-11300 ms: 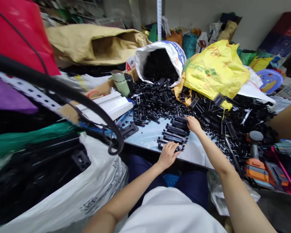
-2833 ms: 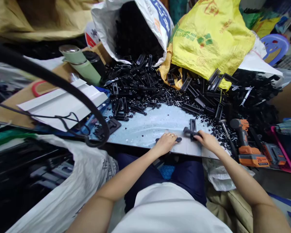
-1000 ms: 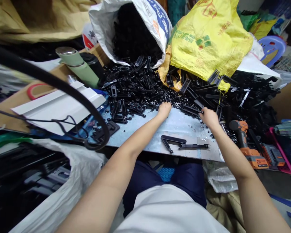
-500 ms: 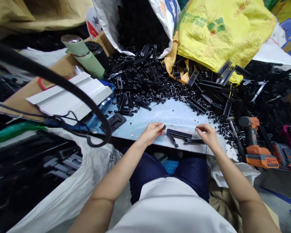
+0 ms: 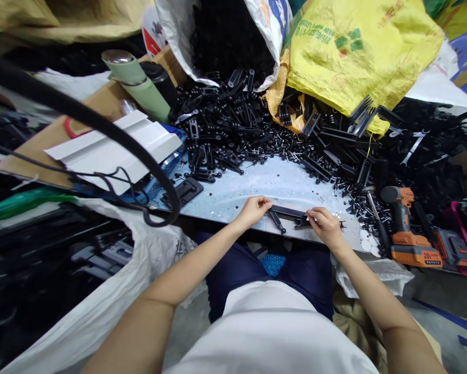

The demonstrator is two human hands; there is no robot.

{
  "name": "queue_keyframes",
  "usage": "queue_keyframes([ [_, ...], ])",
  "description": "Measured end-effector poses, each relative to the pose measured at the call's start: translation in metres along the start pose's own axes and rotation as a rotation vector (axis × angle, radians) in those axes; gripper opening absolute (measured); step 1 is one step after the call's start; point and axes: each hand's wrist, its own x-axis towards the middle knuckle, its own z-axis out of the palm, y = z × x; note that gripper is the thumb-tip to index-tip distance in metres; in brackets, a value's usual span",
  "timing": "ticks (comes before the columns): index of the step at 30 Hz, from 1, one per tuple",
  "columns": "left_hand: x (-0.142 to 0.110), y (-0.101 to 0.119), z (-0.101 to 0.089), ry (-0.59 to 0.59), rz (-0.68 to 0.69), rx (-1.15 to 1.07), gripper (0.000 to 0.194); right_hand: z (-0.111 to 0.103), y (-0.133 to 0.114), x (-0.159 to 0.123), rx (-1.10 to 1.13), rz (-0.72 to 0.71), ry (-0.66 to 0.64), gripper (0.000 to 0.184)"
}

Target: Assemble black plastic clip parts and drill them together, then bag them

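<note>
A black bar (image 5: 290, 212) lies at the front edge of the table, with a shorter black arm (image 5: 277, 222) angled down from its left end. My left hand (image 5: 255, 210) is closed in a pinch at the bar's left end. At the other end, the fingers of my right hand (image 5: 323, 224) are pinched on the bar. Any small part between the fingertips is hidden. An open-end wrench (image 5: 300, 223) lies under my right hand, mostly covered by it.
Loose black parts (image 5: 233, 119) and small screws (image 5: 291, 145) are heaped along the back. To the right lie a hammer (image 5: 377, 215) and an orange cordless drill (image 5: 407, 228). A thick black cable (image 5: 112, 130) arches across the left, near a green flask (image 5: 142, 85).
My right hand has moved left onto the bar's right end, and my left hand has come slightly right to its left end. The small pieces in my fingertips no longer show.
</note>
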Motion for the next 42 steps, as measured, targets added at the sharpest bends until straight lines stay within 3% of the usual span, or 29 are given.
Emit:
queue_keyframes([
  [3, 0.000, -0.005, -0.002, 0.084, 0.049, 0.246, 0.032, 0.008, 0.005, -0.006, -0.048, -0.094, 0.045, 0.025],
  [6, -0.007, -0.006, 0.002, 0.184, 0.336, 0.566, 0.041, 0.014, 0.014, -0.012, -0.069, -0.203, 0.083, 0.020],
  [9, -0.013, -0.002, 0.017, -0.014, 0.784, 0.840, 0.036, 0.011, 0.025, -0.014, -0.090, -0.297, -0.005, 0.027],
  [12, -0.011, 0.005, 0.033, -0.248, 1.019, 1.028, 0.044, -0.001, 0.037, -0.010, -0.175, -0.376, -0.156, 0.037],
  [17, 0.004, 0.010, 0.041, -0.242, 1.036, 1.176, 0.057, -0.014, 0.049, -0.003, -0.482, -0.296, -0.285, 0.058],
  [19, 0.008, 0.009, 0.039, -0.233, 1.080, 1.144, 0.054, -0.016, 0.047, -0.002, -0.539, -0.259, -0.291, 0.064],
  [21, 0.004, 0.011, 0.034, -0.197, 1.119, 1.069, 0.049, -0.024, 0.039, 0.000, -0.505, -0.309, -0.266, 0.066],
  [25, -0.030, 0.029, 0.024, -0.047, 1.154, 0.748, 0.055, -0.064, 0.003, 0.006, -0.155, -0.563, -0.225, 0.062],
  [27, -0.056, 0.044, 0.021, -0.101, 1.178, 0.467, 0.055, -0.083, -0.021, 0.008, 0.132, -0.641, -0.267, 0.058],
  [29, -0.081, 0.058, 0.024, -0.191, 1.148, 0.189, 0.056, -0.087, -0.044, 0.006, 0.429, -0.652, -0.304, 0.052],
  [31, -0.099, 0.065, 0.032, -0.205, 1.109, -0.019, 0.057, -0.070, -0.063, -0.001, 0.684, -0.613, -0.238, 0.047],
  [34, -0.108, 0.060, 0.050, -0.022, 1.159, -0.159, 0.058, -0.018, -0.078, -0.008, 0.877, -0.419, 0.188, 0.050],
  [36, -0.101, 0.047, 0.060, 0.134, 1.237, -0.096, 0.060, 0.015, -0.074, -0.002, 0.832, -0.227, 0.437, 0.053],
  [37, -0.093, 0.040, 0.064, 0.207, 1.273, -0.017, 0.062, 0.026, -0.067, 0.005, 0.780, -0.171, 0.467, 0.053],
  [39, -0.068, 0.025, 0.067, 0.329, 1.302, 0.228, 0.071, 0.035, -0.042, 0.030, 0.624, -0.155, 0.357, 0.049],
  [41, -0.035, 0.015, 0.067, 0.372, 1.208, 0.533, 0.077, 0.028, -0.006, 0.062, 0.347, -0.152, 0.179, 0.045],
  [42, -0.017, 0.013, 0.066, 0.318, 1.092, 0.687, 0.077, 0.022, 0.014, 0.078, 0.172, -0.106, 0.127, 0.044],
])
